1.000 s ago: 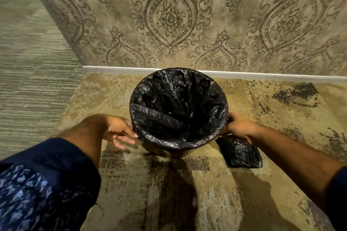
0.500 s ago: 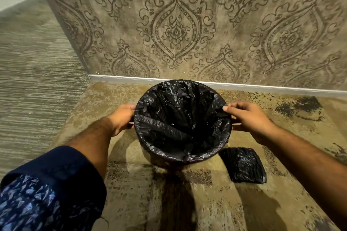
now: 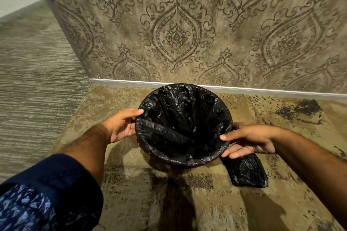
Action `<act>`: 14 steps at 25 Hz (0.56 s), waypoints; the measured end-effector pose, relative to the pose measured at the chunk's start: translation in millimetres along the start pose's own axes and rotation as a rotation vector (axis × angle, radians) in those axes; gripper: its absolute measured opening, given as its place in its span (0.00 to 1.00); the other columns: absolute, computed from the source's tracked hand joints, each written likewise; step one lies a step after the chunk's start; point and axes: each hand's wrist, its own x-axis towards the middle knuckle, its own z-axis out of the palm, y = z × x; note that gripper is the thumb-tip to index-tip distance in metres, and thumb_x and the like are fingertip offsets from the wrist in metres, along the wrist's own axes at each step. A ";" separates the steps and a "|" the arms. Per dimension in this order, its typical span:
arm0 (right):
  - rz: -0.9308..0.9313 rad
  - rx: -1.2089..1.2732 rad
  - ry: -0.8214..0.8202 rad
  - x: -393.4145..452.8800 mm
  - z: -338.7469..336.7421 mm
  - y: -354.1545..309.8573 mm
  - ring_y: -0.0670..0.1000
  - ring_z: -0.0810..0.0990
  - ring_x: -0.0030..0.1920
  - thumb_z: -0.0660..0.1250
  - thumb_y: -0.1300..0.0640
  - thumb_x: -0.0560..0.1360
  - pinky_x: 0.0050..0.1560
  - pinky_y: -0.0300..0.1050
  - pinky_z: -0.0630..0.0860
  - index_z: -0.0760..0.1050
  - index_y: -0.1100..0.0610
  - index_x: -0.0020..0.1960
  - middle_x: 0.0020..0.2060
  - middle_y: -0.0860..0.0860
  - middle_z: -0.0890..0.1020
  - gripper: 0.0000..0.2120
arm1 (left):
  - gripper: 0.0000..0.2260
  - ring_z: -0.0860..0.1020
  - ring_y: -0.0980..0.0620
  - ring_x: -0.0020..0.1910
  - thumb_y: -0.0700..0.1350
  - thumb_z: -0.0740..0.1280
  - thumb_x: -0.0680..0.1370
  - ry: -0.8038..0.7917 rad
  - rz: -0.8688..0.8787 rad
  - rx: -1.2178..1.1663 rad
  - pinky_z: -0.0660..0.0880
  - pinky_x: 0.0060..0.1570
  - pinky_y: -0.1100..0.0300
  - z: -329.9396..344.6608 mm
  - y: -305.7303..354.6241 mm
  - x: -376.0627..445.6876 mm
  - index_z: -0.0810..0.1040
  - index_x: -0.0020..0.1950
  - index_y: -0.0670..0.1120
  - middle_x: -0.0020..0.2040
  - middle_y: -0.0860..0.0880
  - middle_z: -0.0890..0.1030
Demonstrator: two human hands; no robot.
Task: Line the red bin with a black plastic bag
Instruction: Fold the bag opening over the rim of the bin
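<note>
A black plastic bag (image 3: 180,127) lines a round bin on the carpet, its edge folded down over the whole rim. The bin's red wall is hidden under the bag. My left hand (image 3: 120,125) is at the rim's left side, thumb on top and fingers below it. On the near-right side my right hand (image 3: 249,140) pinches the bag-covered rim the same way, thumb on the edge and fingers under it.
A folded pack of black bags (image 3: 246,172) lies on the carpet just right of the bin, partly under my right hand. A patterned wall (image 3: 176,35) with a white skirting strip (image 3: 262,91) stands right behind the bin. Striped grey carpet (image 3: 33,88) stretches to the left.
My left hand has come up from low beside the bin to the rim. My right hand has slid along the rim toward me, and both thumbs now sit on the edge.
</note>
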 end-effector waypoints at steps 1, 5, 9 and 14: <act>-0.009 0.025 0.013 0.7 0.2 -1.6 0.65 0.90 0.53 0.77 0.64 0.74 0.48 0.54 0.88 0.75 0.62 0.71 0.62 0.71 0.84 0.27 | 0.20 0.88 0.51 0.40 0.47 0.75 0.74 -0.008 0.010 -0.022 0.86 0.42 0.59 -1.5 -0.9 1.7 0.81 0.64 0.43 0.52 0.42 0.87; -0.073 0.070 0.171 10.7 0.7 -5.2 0.64 0.91 0.41 0.69 0.73 0.79 0.39 0.54 0.89 0.69 0.66 0.72 0.56 0.74 0.85 0.23 | 0.17 0.87 0.52 0.37 0.45 0.74 0.75 0.005 0.053 -0.066 0.84 0.38 0.60 -0.7 5.1 8.7 0.81 0.62 0.43 0.50 0.42 0.86; -0.121 0.041 0.338 19.1 7.3 -2.3 0.65 0.90 0.40 0.67 0.73 0.80 0.31 0.52 0.87 0.66 0.61 0.71 0.56 0.72 0.85 0.22 | 0.11 0.87 0.54 0.35 0.45 0.75 0.73 0.005 0.066 -0.061 0.84 0.36 0.61 5.7 12.0 15.5 0.84 0.54 0.44 0.45 0.44 0.88; -0.249 0.042 0.479 24.1 7.9 -8.4 0.60 0.90 0.34 0.67 0.71 0.81 0.29 0.49 0.86 0.67 0.56 0.60 0.52 0.66 0.86 0.16 | 0.17 0.83 0.52 0.43 0.51 0.74 0.75 0.066 0.162 -0.056 0.81 0.50 0.56 15.0 28.6 25.1 0.83 0.60 0.44 0.50 0.45 0.85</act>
